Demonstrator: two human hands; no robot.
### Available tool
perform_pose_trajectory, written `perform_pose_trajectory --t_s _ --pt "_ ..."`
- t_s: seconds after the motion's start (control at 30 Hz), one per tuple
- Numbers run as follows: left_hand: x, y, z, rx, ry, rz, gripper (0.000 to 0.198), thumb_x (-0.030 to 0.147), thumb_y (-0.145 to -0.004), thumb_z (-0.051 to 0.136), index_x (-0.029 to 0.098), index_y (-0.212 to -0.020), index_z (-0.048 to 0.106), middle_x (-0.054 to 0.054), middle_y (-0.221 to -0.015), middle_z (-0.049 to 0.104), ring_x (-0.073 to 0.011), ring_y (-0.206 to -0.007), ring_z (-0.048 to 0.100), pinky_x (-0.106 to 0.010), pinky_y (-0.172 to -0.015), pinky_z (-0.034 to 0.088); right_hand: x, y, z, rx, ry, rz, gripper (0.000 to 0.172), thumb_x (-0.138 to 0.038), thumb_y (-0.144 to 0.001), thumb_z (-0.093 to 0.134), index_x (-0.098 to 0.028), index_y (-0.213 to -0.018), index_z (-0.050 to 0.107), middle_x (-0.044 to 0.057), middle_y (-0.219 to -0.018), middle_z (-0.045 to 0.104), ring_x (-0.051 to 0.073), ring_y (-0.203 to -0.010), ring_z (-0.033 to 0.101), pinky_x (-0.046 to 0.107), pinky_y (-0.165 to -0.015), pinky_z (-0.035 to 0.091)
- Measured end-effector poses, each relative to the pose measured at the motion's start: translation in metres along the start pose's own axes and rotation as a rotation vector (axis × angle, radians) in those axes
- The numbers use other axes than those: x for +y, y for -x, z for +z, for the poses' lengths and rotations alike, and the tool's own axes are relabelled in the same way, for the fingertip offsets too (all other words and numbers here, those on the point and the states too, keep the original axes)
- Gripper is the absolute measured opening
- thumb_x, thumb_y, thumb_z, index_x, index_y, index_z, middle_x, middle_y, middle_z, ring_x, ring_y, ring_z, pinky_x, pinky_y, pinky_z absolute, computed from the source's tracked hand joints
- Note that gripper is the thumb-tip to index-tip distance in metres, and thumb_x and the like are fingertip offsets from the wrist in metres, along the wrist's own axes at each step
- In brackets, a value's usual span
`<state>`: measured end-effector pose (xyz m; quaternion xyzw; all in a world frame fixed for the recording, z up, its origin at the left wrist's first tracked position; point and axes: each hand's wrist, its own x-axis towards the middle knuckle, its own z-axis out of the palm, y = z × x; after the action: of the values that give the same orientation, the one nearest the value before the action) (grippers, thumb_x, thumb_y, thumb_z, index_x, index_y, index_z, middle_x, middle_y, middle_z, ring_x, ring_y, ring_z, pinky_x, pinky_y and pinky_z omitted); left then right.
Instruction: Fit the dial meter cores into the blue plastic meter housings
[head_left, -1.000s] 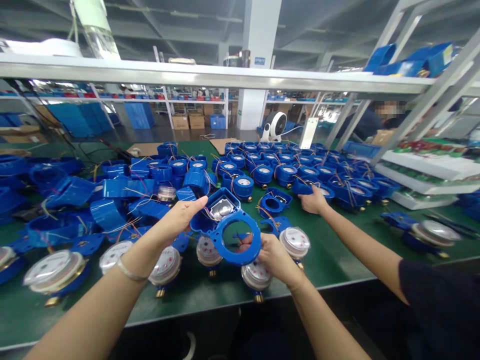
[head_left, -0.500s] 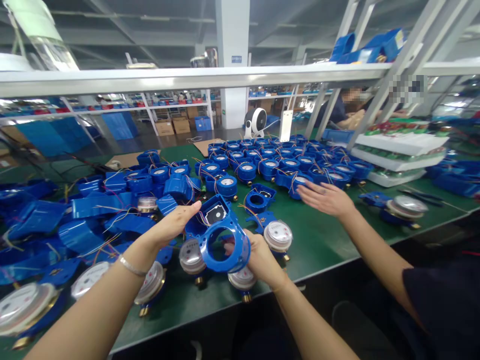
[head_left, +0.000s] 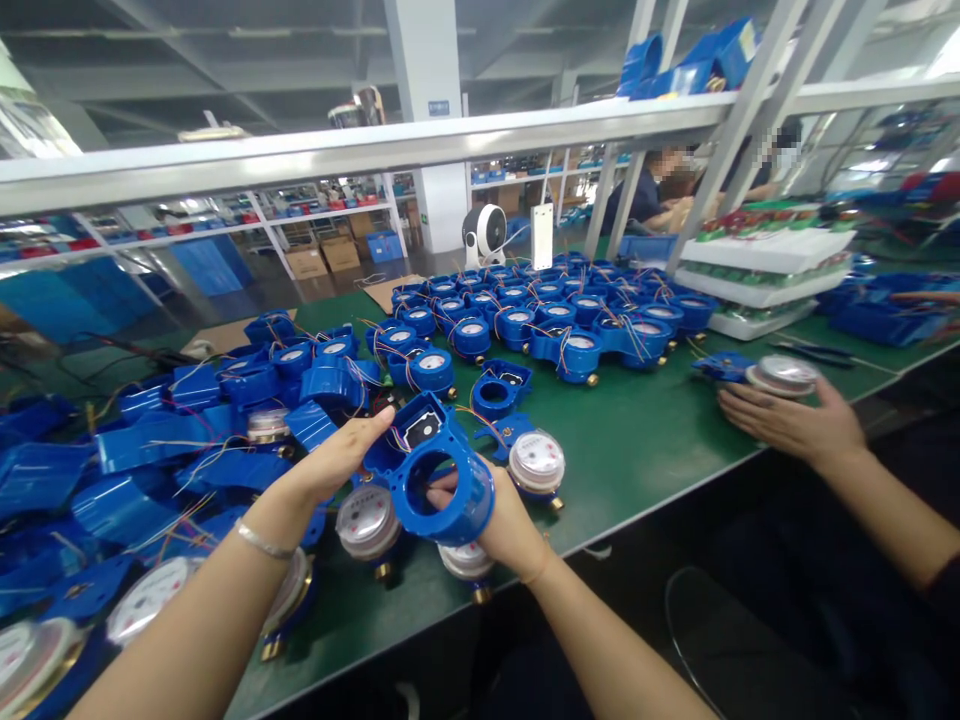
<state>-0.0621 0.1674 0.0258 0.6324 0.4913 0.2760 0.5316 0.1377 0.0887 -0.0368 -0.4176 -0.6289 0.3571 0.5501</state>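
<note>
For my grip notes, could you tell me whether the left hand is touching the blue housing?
Touching: in the head view the left hand lays fingertips against the blue housing.

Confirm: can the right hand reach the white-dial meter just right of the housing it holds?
Probably not as is. The meter lies close beside the right hand, nothing between, but that hand grips the blue housing, so it is full.

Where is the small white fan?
In the head view, the fan stands at the far edge of the table, centre, just left of a white panel, behind the blue meters.
</note>
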Motion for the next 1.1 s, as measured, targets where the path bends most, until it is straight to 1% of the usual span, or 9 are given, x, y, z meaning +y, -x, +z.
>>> perform_pose_trajectory --t_s 0.17,0.27,0.4,0.47,0.63,0.77,0.83,1.0,1.1 --pt "-0.002 -0.002 -0.001 -0.027 0.004 0.001 0.057 0.068 -0.080 0.054 0.015 -0.086 0.073 -0.003 -0.070 0.072 -0.0179 -0.059 0.058 -0.028 -0.058 0.046 0.000 -0.001 0.001 -0.058 -0.021 0.032 0.016 -0.034 -0.079 0.074 -0.018 -0.075 0.074 0.004 -0.081 0.073 0.020 -0.077 0.067 0.030 -0.074 0.052" --pt "-0.003 -0.002 -0.002 -0.044 0.001 0.003 0.056 0.068 -0.080 0.054 0.015 -0.084 0.073 -0.003 -0.066 0.071 -0.0186 -0.059 0.059 -0.029 -0.060 0.047 0.003 -0.003 0.000 -0.062 -0.008 0.074 0.020 -0.035 -0.079 0.073 -0.015 -0.079 0.073 0.006 -0.081 0.073 0.022 -0.075 0.067 0.031 -0.072 0.051" --pt "-0.002 -0.002 0.000 -0.062 0.026 0.029 0.055 0.067 -0.078 0.058 0.015 -0.087 0.074 -0.006 -0.076 0.074 -0.0217 -0.068 0.063 -0.031 -0.065 0.050 0.008 -0.006 -0.001 -0.073 0.005 0.114 0.026 -0.037 -0.079 0.071 -0.012 -0.085 0.073 0.008 -0.081 0.073 0.022 -0.072 0.065 0.033 -0.069 0.050" --pt "-0.002 -0.004 0.000 -0.063 0.029 0.017 0.055 0.067 -0.078 0.058 0.015 -0.087 0.074 -0.006 -0.075 0.074 -0.0225 -0.070 0.063 -0.031 -0.067 0.050 0.009 -0.006 -0.001 -0.077 -0.029 0.132 0.026 -0.038 -0.079 0.071 -0.012 -0.082 0.073 0.007 -0.078 0.072 0.022 -0.070 0.064 0.031 -0.066 0.050" --pt "-0.002 -0.006 0.004 -0.085 0.028 -0.031 0.056 0.067 -0.079 0.055 0.015 -0.086 0.074 -0.004 -0.069 0.073 -0.0216 -0.063 0.062 -0.031 -0.063 0.049 0.016 -0.004 0.002 -0.059 -0.202 0.217 0.028 -0.041 -0.074 0.075 -0.014 -0.073 0.069 0.005 -0.067 0.070 0.019 -0.061 0.063 0.029 -0.059 0.051" --pt "-0.001 -0.007 0.008 -0.095 -0.018 -0.021 0.054 0.067 -0.079 0.055 0.016 -0.080 0.073 -0.003 -0.064 0.071 -0.0218 -0.063 0.062 -0.030 -0.062 0.047 0.019 -0.001 0.005 -0.073 -0.356 0.320 0.032 -0.043 -0.069 0.079 -0.013 -0.078 0.072 0.006 -0.072 0.073 0.023 -0.065 0.068 0.034 -0.065 0.056" --pt "-0.001 -0.009 0.009 -0.089 -0.066 -0.023 0.053 0.067 -0.078 0.057 0.016 -0.076 0.072 -0.003 -0.060 0.068 -0.0220 -0.062 0.060 -0.030 -0.060 0.045 0.018 -0.001 0.005 -0.090 -0.368 0.342 0.035 -0.045 -0.070 0.078 -0.013 -0.083 0.073 0.007 -0.075 0.074 0.025 -0.066 0.069 0.037 -0.066 0.058" --pt "-0.004 -0.012 0.008 -0.070 -0.119 -0.011 0.051 0.067 -0.076 0.058 0.017 -0.069 0.069 -0.001 -0.051 0.061 -0.0225 -0.063 0.059 -0.031 -0.061 0.045 0.016 -0.003 0.002 -0.052 -0.193 0.153 0.037 -0.042 -0.075 0.075 -0.016 -0.102 0.073 0.008 -0.103 0.074 0.029 -0.097 0.068 0.041 -0.091 0.053" --pt "-0.004 -0.012 0.008 -0.105 -0.110 -0.009 0.051 0.065 -0.079 0.055 0.018 -0.068 0.068 0.000 -0.051 0.060 -0.0225 -0.065 0.059 -0.032 -0.064 0.046 0.016 0.001 -0.003 -0.043 -0.160 0.166 0.035 -0.043 -0.077 0.074 -0.015 -0.098 0.073 0.008 -0.098 0.075 0.028 -0.092 0.069 0.040 -0.087 0.054"
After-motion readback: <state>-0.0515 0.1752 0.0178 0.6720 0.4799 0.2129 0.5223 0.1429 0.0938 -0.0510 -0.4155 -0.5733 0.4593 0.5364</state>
